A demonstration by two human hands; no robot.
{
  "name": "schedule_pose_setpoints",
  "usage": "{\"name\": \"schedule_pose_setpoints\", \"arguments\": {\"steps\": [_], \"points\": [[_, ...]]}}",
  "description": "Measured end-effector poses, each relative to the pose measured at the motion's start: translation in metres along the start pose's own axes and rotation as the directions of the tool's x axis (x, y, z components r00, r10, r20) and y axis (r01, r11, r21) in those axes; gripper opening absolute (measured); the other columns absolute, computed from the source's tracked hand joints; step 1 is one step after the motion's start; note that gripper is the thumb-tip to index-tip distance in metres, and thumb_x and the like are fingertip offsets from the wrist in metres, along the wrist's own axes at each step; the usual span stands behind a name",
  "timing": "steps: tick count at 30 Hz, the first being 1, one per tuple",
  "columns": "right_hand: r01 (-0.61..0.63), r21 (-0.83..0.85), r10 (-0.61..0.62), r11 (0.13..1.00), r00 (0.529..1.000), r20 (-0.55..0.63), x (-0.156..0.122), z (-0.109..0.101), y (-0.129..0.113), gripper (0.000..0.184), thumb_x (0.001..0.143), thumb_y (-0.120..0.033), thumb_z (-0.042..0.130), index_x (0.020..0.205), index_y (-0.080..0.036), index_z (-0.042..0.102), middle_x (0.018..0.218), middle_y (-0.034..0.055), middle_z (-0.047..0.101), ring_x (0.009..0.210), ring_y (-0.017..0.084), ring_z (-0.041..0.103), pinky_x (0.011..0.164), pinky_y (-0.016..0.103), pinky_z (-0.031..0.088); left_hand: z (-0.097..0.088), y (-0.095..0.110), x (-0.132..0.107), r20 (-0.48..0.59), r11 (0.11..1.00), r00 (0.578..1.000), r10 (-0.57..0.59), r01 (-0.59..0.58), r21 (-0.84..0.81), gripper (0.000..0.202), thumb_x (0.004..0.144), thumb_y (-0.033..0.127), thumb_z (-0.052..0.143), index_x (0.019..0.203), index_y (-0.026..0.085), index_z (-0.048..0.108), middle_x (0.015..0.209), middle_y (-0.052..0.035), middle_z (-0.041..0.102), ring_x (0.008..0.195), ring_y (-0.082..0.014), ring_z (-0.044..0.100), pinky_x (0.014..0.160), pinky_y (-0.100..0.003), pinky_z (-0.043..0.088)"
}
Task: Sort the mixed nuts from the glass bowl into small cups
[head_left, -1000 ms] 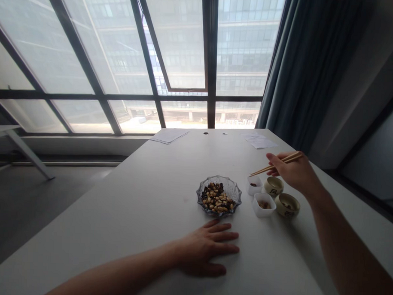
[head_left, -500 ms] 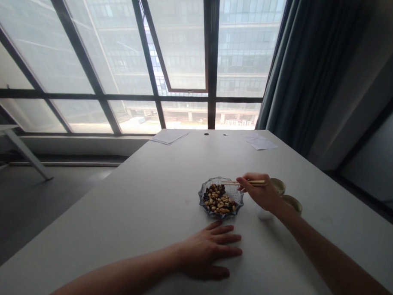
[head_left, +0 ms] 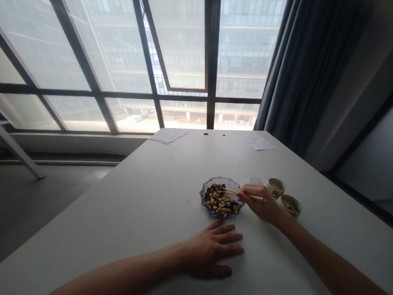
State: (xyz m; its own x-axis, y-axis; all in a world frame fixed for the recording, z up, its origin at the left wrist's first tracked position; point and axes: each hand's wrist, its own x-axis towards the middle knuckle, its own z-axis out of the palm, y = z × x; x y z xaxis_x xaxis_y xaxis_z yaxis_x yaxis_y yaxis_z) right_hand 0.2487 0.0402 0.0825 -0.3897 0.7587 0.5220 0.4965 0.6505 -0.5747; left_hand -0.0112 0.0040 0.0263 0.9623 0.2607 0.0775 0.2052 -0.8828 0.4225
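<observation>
1. Head cam looked fwd & down along a white tbl (head_left: pixel 117 213) toward a big gridded window (head_left: pixel 212 57), w/ a dark curtain (head_left: pixel 302 69) to the right.
2. My R hand (head_left: pixel 260 205) was at the right edge of the dish, fingers curled, thumb & fingers pinching a pair of wooden chopsticks (head_left: pixel 229 191). I held them well back from the tips, prob so they could reach over the rim w/o my hand getting in the way.
3. Chopstick tips were over the nuts (head_left: pixel 218 200), in a shallow fluted glass dish (head_left: pixel 220 179). Couldn't tell if they were gripping anything; too small to see.
4. My L hand (head_left: pixel 210 251) lay flat on the tbl, palm down, fingers spread, holding nothing, just below the dish & not touching it. Looked like it was resting there, out of the R hand's way.
5. Right of the dish sat a small white tub (head_left: pixel 256 181), partly hidden behind my R hand, plus a ceramic cup (head_left: pixel 275 187) & a second cup (head_left: pixel 289 205). All within easy reach of the R hand, prob why they were grouped there.
6. Loose papers (head_left: pixel 168 135) lay at the far end of the tbl, near the window.
</observation>
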Motion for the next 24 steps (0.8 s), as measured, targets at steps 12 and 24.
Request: {"name": "schedule_pose_setpoints", "arguments": {"steps": [12,24], "points": [[-0.126,0.031,0.129,0.992,0.934,-0.333,-0.032,-0.013,-0.001,0.035,0.102,-0.043,0.056,0.082,-0.024,0.077,0.081,0.0073,0.078,0.071,0.023,0.073,0.067,0.035,0.058,-0.002,0.002,0.001,0.009,1.000,1.000,-0.014,0.014,0.021,0.060,0.100,0.052,0.056,0.155,0.031,0.047,0.165,-0.0036,0.039,0.155,-0.0343,0.029,0.128,-0.054,0.015],[-0.300,0.191,0.349,0.935,0.674,-0.651,-0.064,-0.041,0.015,0.033,0.095,-0.050,0.068,0.084,-0.020,0.076,0.078,0.0087,0.080,0.067,0.026,0.077,0.066,0.037,0.064,-0.003,-0.002,0.002,0.043,0.999,0.999,0.006,-0.008,0.048,0.061,0.098,0.051,0.057,0.154,0.029,0.047,0.165,-0.0052,0.039,0.155,-0.0356,0.029,0.128,-0.055,0.018]]}}
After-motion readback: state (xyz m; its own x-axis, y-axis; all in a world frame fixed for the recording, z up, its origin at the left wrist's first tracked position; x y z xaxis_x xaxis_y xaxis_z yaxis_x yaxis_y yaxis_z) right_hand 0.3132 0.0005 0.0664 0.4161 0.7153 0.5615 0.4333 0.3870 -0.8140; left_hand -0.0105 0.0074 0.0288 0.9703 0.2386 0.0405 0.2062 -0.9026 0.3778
